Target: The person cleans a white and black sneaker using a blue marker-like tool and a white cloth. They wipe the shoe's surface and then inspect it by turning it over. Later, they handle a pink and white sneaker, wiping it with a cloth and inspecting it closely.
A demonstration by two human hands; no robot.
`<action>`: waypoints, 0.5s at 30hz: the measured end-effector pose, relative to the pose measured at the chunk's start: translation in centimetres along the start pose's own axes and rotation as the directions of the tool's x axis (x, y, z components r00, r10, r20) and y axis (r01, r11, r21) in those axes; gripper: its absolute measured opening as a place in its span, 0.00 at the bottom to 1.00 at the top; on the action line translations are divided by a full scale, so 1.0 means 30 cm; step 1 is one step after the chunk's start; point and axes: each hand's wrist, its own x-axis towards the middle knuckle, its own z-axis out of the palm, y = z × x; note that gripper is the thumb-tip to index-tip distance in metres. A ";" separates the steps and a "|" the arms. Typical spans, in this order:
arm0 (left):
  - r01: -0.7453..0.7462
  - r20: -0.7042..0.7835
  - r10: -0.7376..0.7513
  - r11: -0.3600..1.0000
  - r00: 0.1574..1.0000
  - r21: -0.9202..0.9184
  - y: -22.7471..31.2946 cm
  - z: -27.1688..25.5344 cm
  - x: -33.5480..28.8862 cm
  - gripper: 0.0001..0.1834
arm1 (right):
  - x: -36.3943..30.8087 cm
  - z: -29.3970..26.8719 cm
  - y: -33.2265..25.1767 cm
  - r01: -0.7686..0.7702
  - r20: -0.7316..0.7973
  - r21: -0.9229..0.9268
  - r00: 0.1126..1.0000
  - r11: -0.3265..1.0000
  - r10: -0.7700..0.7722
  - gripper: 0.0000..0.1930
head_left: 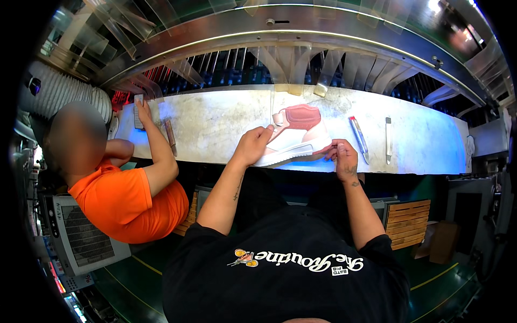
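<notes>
A white and pink high-top sneaker [301,132] lies on its side over the worktable's near edge, its pale sole toward me. My left hand [254,145] is closed around the toe end, the thumb on top of the upper. At the heel, my right hand [344,158] has its fingers curled in, with the fingertips against the shoe's lower back edge. Just right of the shoe lies a slim red-and-silver tool [359,140]. Farther right is a second slim, silver-white tool [388,140]; I cannot tell the exact kind of either.
The pale, stained worktable [215,126] fronts a roller conveyor [231,67] hung with clear plastic strips. On my left sits a co-worker in an orange shirt [129,202], a hand on a grey slab-like object [138,119]. A narrow brown tool [170,137] lies near them. Slatted wood [407,223] stands low right.
</notes>
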 end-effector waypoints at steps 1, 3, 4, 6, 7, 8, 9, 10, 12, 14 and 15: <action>-0.001 0.000 0.001 1.000 1.000 0.004 0.001 -0.002 0.000 0.33 | 0.001 -0.011 0.010 -0.002 0.014 0.014 1.000 1.000 0.001 0.16; 0.000 0.001 0.000 1.000 1.000 0.010 0.005 -0.002 -0.003 0.33 | -0.003 0.000 0.000 0.016 0.016 0.024 1.000 1.000 -0.016 0.16; 0.000 0.001 0.000 1.000 1.000 0.011 0.008 -0.004 -0.006 0.33 | -0.005 0.003 -0.003 0.025 0.017 0.029 1.000 0.999 -0.025 0.17; 0.004 0.002 -0.005 0.999 1.000 0.035 0.020 -0.008 -0.005 0.34 | -0.010 0.003 0.004 0.053 0.037 0.042 0.998 0.998 -0.054 0.19; 0.010 0.001 -0.010 0.998 1.000 0.057 0.027 -0.009 -0.003 0.34 | -0.010 0.004 0.010 0.067 0.047 0.049 0.997 0.997 -0.069 0.20; 0.018 0.001 -0.018 0.997 1.000 0.079 0.035 -0.011 -0.009 0.34 | -0.012 0.002 0.018 0.064 0.055 0.053 0.996 0.997 -0.067 0.20; 0.033 -0.011 -0.032 0.991 0.999 0.126 0.067 -0.007 -0.018 0.33 | -0.008 -0.006 0.024 0.062 0.060 0.055 0.996 0.997 -0.065 0.21; 0.049 -0.023 -0.046 0.984 0.999 0.173 0.107 0.002 -0.031 0.33 | -0.005 -0.010 0.030 0.060 0.066 0.057 0.996 0.997 -0.063 0.22; 0.062 -0.044 -0.054 0.972 0.998 0.228 0.131 0.010 -0.039 0.33 | -0.001 0.002 0.037 0.096 0.019 0.080 0.995 0.992 -0.098 0.23; 0.055 -0.056 -0.043 0.968 0.998 0.244 0.132 0.011 -0.033 0.34 | 0.004 0.019 0.037 0.176 -0.027 0.024 0.984 0.984 -0.176 0.24; 0.061 -0.046 -0.051 0.966 0.998 0.252 0.133 0.012 -0.034 0.34 | 0.007 0.030 0.031 0.235 -0.045 -0.044 0.971 0.971 -0.237 0.25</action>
